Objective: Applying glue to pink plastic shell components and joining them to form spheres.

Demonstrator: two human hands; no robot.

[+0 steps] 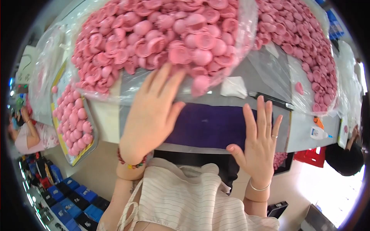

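Observation:
A large heap of hollow pink rubbery pieces [154, 42], some round and some cup-shaped, lies on clear plastic film ahead of me. My left hand [150, 109] reaches to the heap's near edge, its fingers stretched out and slightly blurred at the tips. I cannot tell whether the fingertips touch a piece. Between my hands a dark purple cloth [208, 125] lies flat at the table's front edge. Over its right end is my right hand [260, 148], open with fingers spread and holding nothing.
A folded white cloth [234, 87] and a slim black tool [271, 101] lie beyond the purple cloth. At left, a tray [92, 144] bears round pink pieces. A second pink heap [304, 50], a white bottle [319, 133] and a red crate [310, 157] are at right. Other people sit at both sides.

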